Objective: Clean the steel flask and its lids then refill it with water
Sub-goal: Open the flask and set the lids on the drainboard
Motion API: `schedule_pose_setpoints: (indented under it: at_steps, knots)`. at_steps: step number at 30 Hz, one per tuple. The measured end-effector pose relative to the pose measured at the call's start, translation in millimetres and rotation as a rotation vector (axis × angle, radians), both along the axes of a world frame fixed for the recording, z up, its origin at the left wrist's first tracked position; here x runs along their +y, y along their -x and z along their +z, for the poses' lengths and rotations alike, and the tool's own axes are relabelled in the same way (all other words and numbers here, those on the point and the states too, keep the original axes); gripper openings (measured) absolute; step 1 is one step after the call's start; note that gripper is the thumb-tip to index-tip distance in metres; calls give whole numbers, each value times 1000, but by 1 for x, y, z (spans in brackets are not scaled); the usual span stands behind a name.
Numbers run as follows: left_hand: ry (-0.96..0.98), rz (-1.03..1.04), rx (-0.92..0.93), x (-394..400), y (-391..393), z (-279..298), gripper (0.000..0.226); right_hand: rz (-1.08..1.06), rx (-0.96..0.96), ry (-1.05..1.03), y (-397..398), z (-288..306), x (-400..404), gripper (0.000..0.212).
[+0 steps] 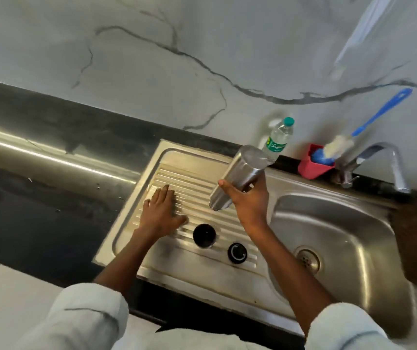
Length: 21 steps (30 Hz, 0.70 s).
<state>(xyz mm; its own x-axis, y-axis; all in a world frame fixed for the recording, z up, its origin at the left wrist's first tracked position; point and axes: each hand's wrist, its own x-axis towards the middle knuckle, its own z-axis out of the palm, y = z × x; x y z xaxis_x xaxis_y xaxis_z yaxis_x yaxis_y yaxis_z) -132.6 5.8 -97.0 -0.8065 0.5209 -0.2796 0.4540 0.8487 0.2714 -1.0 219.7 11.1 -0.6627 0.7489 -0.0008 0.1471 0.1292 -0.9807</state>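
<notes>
My right hand (249, 198) grips the steel flask (237, 175), which is tilted over the ribbed drainboard (194, 178) with its flat base up toward the wall and its mouth down. My left hand (162, 210) lies flat with straight fingers on the drainboard, its fingertips next to a small pale object. Two flask lids stand on the drainboard near the front: a larger dark cup-shaped lid (204, 235) and a smaller round black lid (237, 253).
The sink basin (341, 223) with its drain (308, 258) lies to the right, under the tap (384, 160). A plastic water bottle (279, 137) stands at the wall. A red holder (313, 165) carries a blue-handled bottle brush (369, 122). Dark countertop (38, 198) extends left.
</notes>
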Motion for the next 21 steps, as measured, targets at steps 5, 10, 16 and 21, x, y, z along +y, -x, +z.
schedule_pose_setpoints:
  at_steps: [5, 10, 16, 21]
  knots:
    - [20, -31, -68, -8, 6, -13, 115, 50, -128, -102, 38, -10, -37, 76]
    - [37, -61, -127, -12, 8, -16, 113, 102, -208, -236, 52, -19, -60, 83]
    - [17, -70, -130, -16, 10, -24, 112, 117, -225, -248, 63, -22, -72, 90]
    - [9, -79, -130, -18, 9, -24, 112, 121, -238, -245, 64, -25, -75, 91]
